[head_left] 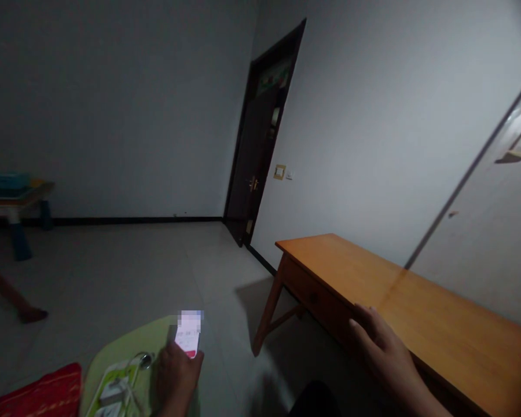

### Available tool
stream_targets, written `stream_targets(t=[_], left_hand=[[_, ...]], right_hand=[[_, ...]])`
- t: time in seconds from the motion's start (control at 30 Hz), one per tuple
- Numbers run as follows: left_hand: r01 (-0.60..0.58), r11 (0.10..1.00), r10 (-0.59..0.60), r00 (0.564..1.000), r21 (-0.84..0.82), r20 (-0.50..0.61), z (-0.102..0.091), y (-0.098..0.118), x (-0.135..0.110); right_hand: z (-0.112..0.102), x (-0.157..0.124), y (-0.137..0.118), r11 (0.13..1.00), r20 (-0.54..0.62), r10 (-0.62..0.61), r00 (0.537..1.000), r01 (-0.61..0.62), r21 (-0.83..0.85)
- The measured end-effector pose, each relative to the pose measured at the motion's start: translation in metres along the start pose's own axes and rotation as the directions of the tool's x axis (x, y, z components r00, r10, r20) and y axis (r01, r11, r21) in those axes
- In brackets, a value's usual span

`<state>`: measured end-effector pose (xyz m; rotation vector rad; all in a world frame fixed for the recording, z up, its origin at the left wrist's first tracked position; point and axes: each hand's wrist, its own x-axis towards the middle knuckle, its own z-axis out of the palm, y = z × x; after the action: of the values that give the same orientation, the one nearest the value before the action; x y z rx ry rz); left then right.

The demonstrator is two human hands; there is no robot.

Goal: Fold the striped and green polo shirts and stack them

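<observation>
My left hand (178, 370) is wrapped round a smartphone (187, 335) whose lit screen faces up; part of the screen is blurred out. Below and around that hand is a pale green stool or chair top (130, 341). On it lie a cable with a round metallic piece (145, 360) and a small white box-like item (112, 391), whose kind I cannot make out. My right hand (380, 344) is held with its fingers stretched out and holds nothing. It is at the front edge of an orange-brown wooden table (347, 260); whether it touches the wood I cannot tell.
A red patterned cloth or cushion (47, 391) lies at the lower left. A person's bare foot (32, 314) shows on the left. Further back stands a low table (19, 202) bearing a blue box (6, 180). A dark door (252, 156) stands ajar in the right wall.
</observation>
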<state>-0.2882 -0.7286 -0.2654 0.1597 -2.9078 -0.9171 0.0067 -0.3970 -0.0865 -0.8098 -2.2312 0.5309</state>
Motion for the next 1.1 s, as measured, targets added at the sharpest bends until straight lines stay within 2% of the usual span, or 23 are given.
stream_targets(t=[0.17,0.3,0.47,0.6,0.87,1.1], left_hand=[[0.04,0.991,-0.041,0.999,0.124,0.007,0.001,-0.02,0.004],[0.084,0.987,-0.091,0.995,0.135,0.048,0.005,-0.027,0.004],[0.132,0.982,-0.14,0.989,0.137,0.048,0.018,-0.034,0.01],[0.174,0.976,-0.186,0.979,0.131,0.086,0.021,-0.037,0.012],[0.173,0.977,-0.185,0.979,0.129,0.088,0.01,-0.035,0.007],[0.184,0.974,-0.2,0.972,0.132,0.126,0.016,-0.039,0.01]], right_hand=[[0.002,-0.005,0.001,1.0,0.011,0.029,1.0,-0.029,-0.003],[0.002,-0.007,0.002,0.997,0.049,0.065,0.997,-0.067,0.044],[0.002,-0.008,0.003,0.991,0.087,0.091,0.992,-0.099,0.093],[0.002,-0.008,0.002,0.987,0.078,0.086,0.993,-0.096,0.127],[0.004,-0.009,0.007,0.988,0.079,0.07,0.994,-0.08,0.129],[0.003,-0.009,0.004,0.987,0.084,0.079,0.993,-0.09,0.136]])
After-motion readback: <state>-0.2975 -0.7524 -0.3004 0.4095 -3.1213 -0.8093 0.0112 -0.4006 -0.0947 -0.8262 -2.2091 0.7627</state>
